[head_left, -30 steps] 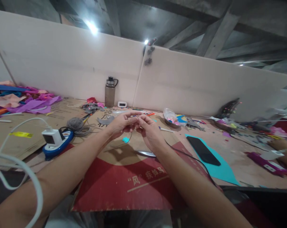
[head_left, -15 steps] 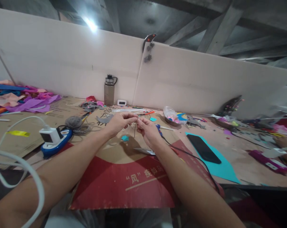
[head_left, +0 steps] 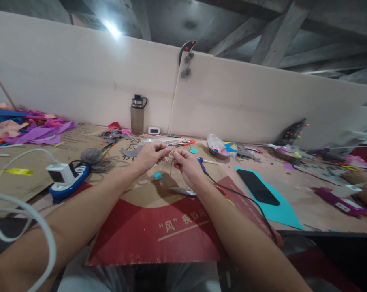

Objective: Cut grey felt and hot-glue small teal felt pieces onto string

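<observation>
My left hand point(head_left: 151, 157) is above the cardboard with thumb and fingers pinched together; what they hold is too small to make out. Close to its right, my right hand point(head_left: 186, 164) is closed on a short strand of grey yarn point(head_left: 171, 167), whose end hangs down between the hands. A small turquoise paper piece point(head_left: 157, 175) lies below them. Under my right wrist are scissors point(head_left: 183, 190), partly covered by the arm. Left of my left hand lies a grey felt crescent point(head_left: 131, 152) with dark fringes.
A grey yarn ball point(head_left: 94, 156) sits behind a blue power strip point(head_left: 69, 184) with a white charger. Right of my arm, a phone point(head_left: 258, 186) rests on turquoise sheet. A bottle point(head_left: 137, 117) stands by the partition. Another person's hand point(head_left: 361, 180) shows far right.
My hands have drawn slightly apart at the fingertips, opening a small gap between them. The whole view has shifted a little. The yarn strand still hangs from my right fingers.
</observation>
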